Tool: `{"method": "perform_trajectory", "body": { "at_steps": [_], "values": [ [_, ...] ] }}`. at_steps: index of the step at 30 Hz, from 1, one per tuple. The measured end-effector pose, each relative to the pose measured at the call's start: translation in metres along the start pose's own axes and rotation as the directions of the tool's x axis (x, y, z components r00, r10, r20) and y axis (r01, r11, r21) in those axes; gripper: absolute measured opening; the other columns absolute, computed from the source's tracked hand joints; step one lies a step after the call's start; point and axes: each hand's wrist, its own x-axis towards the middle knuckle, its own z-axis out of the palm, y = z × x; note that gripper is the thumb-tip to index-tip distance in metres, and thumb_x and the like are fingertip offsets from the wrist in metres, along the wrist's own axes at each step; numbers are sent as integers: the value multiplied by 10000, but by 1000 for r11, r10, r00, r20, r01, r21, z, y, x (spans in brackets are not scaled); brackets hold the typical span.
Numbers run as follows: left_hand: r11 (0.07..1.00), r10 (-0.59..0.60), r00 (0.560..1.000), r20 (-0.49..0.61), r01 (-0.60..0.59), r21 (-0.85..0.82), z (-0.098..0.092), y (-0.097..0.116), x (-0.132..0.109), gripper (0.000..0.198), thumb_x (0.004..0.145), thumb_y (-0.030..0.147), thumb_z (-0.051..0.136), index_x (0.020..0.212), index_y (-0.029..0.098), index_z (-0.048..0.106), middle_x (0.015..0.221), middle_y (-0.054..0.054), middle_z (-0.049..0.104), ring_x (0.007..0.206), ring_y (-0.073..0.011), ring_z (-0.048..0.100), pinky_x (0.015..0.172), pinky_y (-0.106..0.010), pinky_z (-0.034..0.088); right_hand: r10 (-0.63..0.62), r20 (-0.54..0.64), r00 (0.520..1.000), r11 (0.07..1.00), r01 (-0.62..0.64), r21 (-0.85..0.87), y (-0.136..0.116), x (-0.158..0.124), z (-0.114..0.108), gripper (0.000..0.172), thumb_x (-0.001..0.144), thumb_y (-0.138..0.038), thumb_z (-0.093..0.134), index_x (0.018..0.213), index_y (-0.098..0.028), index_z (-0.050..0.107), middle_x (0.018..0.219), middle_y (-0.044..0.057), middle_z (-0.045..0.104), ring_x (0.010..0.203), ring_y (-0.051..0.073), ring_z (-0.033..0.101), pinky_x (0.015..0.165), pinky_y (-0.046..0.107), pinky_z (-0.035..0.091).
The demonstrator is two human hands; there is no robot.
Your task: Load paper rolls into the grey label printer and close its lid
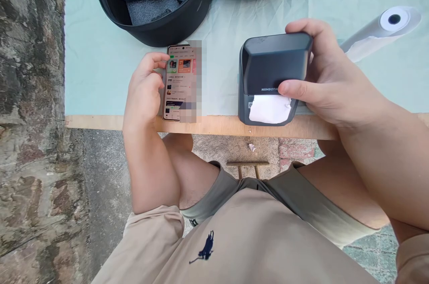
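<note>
My right hand [330,69] grips a dark label printer [273,65] from its right side, thumb on the front face and fingers round the far edge. A torn-edged strip of white paper [270,109] sticks out of the printer's front. To the left, a smartphone [177,83] with a lit screen lies near the table's front edge, its right part blurred out. My left hand [145,85] is closed at the phone's left edge, one fingertip touching the upper left of the screen. Its other fingers are curled and partly hidden.
An unzipped black case [174,18] with grey foam lies at the back. A white paper roll [377,34] rests at the right on the pale green cloth [221,52]. The table's wooden edge [217,124] runs above my legs. A rough stone wall [30,96] stands at left.
</note>
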Motion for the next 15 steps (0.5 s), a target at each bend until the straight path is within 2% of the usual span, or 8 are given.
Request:
{"method": "perform_trajectory", "body": {
  "at_steps": [5, 11, 15],
  "values": [
    [1000, -18, 1000, -3, 18, 6, 2, 3, -2, 465, 606, 105, 529, 1029, 220, 684, 1022, -61, 609, 901, -232, 555, 1129, -623, 357, 5, -6, 1000, 1000, -5, -12, 1, 0, 0, 688, 749, -433, 819, 1308, -407, 419, 1140, -16, 533, 1084, 135, 600, 713, 221, 652],
    [996, -39, 999, -35, 42, 80, 2, 10, -6, 453, 589, 101, 473, 917, 254, 745, 1071, -45, 657, 1140, -280, 562, 1053, -456, 407, 14, -6, 1000, 1000, -14, 6, 0, 0, 0, 679, 756, -400, 820, 1306, -396, 422, 1116, -17, 535, 1088, 124, 597, 699, 185, 638],
    [994, -58, 997, -46, 62, 95, 3, 13, -8, 460, 568, 94, 465, 882, 258, 758, 1071, -42, 659, 1150, -277, 566, 1032, -434, 405, 6, -2, 1000, 1000, -6, -4, 0, 0, 0, 692, 757, -420, 817, 1317, -392, 412, 1125, -13, 533, 1092, 134, 597, 700, 206, 643]
  ]
}}
